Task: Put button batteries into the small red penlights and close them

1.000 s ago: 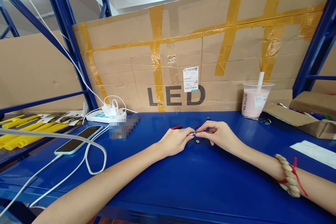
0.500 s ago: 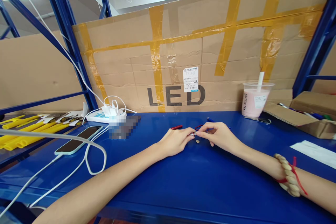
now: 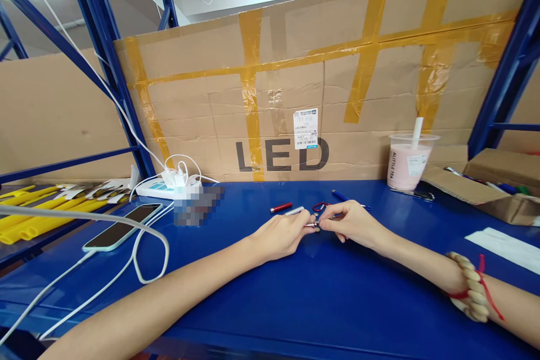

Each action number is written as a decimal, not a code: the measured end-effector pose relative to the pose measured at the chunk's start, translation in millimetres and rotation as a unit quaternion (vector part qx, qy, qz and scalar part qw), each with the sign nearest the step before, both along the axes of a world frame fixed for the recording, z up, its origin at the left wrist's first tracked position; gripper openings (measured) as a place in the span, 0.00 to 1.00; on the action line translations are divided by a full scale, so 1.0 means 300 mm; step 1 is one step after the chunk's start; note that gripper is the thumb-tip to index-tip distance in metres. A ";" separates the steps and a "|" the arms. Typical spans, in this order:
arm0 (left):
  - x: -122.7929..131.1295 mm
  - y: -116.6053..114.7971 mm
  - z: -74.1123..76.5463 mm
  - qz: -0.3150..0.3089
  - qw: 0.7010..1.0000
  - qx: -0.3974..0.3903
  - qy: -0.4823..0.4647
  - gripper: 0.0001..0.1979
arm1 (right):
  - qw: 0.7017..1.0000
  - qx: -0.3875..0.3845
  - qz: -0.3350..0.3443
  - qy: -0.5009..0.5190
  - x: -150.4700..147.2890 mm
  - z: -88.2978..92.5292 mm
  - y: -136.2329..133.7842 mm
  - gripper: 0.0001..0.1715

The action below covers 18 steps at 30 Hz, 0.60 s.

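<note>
My left hand (image 3: 282, 234) rests low over the table, its fingers closed around a small silver cylinder (image 3: 311, 225) with a reddish part. At the cylinder's right end, my right hand (image 3: 352, 220) pinches with thumb and forefinger; whether it grips the cylinder itself or a tiny part at its tip cannot be made out. Just behind my left hand lie a red metal tube (image 3: 280, 207) and a silver tube (image 3: 294, 210). A red carabiner (image 3: 320, 206) sits beyond the fingertips. Behind my right hand lies a blue tube (image 3: 339, 196), partly hidden.
On the blue table (image 3: 270, 304), a phone (image 3: 124, 228) with white cables and a power strip (image 3: 169, 185) lie left. A pink drink cup (image 3: 407, 163), an open cardboard box (image 3: 485, 197) and white paper (image 3: 506, 248) are right. A taped cardboard sheet (image 3: 202, 107) stands behind.
Both hands have shifted slightly towards me. The silver tube and more of the red tube and carabiner now show. The small round piece seen earlier below the fingers no longer shows there.
</note>
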<state>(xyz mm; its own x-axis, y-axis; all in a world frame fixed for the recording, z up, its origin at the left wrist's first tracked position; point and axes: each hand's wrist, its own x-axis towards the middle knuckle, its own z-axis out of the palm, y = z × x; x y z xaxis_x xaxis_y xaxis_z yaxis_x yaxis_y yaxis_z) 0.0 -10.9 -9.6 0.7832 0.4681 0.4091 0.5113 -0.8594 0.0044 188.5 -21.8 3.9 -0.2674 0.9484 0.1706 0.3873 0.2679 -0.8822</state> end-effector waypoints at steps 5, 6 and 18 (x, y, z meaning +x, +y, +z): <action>-0.004 0.005 -0.002 -0.043 0.992 0.120 0.007 0.10 | 1.000 0.003 0.011 -0.016 0.002 0.002 -0.018 0.14; -0.005 0.005 -0.002 -0.044 0.990 0.135 0.012 0.11 | 1.000 0.001 0.013 -0.021 0.003 0.002 -0.020 0.14; 0.000 0.006 0.005 -0.014 0.996 0.089 -0.020 0.11 | 0.995 -0.100 0.017 -0.003 0.015 -0.036 0.004 0.23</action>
